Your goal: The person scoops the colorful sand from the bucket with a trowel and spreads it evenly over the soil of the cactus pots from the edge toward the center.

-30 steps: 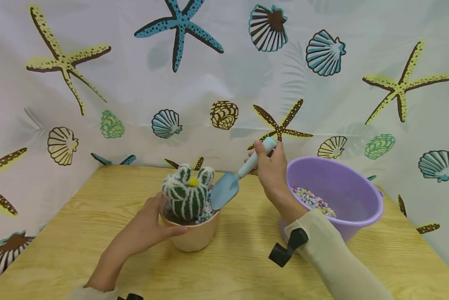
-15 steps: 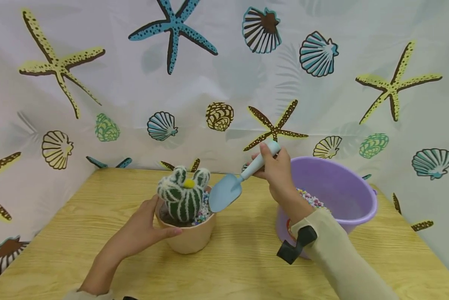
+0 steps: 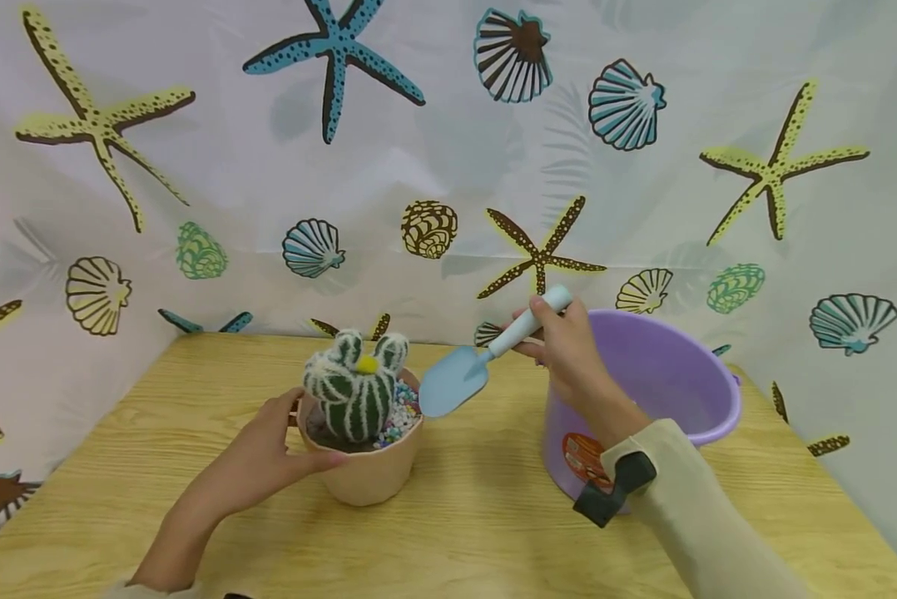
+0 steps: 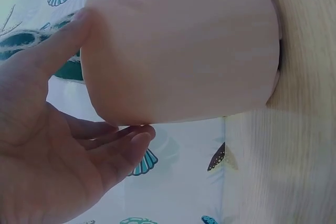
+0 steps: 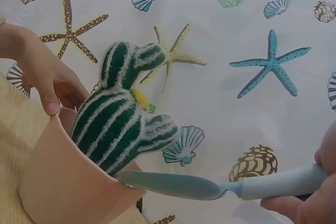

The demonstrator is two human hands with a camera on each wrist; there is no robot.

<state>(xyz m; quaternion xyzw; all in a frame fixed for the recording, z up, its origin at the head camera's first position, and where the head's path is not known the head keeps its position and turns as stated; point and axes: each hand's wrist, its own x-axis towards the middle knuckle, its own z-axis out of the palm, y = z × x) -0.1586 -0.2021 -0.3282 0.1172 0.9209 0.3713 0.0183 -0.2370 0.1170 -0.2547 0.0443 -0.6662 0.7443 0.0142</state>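
Observation:
My left hand (image 3: 257, 457) holds the peach flower pot (image 3: 369, 478) at its left side. Its thumb lies on the front rim, and its fingers reach round the side in the left wrist view. A fuzzy green-and-white striped toy cactus (image 3: 354, 403) with a yellow flower stands in the pot. Small coloured beads (image 3: 403, 412) lie to the right of the cactus, over a brown surface. My right hand (image 3: 568, 341) grips the handle of a light blue trowel (image 3: 456, 383). The trowel's blade tip is right at the pot's right rim, and no beads show on the blade.
A purple bucket (image 3: 666, 366) with a red label stands at the right, partly behind my right forearm. The wooden table (image 3: 486, 532) runs back to a curtain (image 3: 448, 150) printed with starfish and shells.
The trowel has drawn back a little to the right, from over the beads to the pot's rim. My left hand keeps its hold, while the whole head view has shifted slightly.

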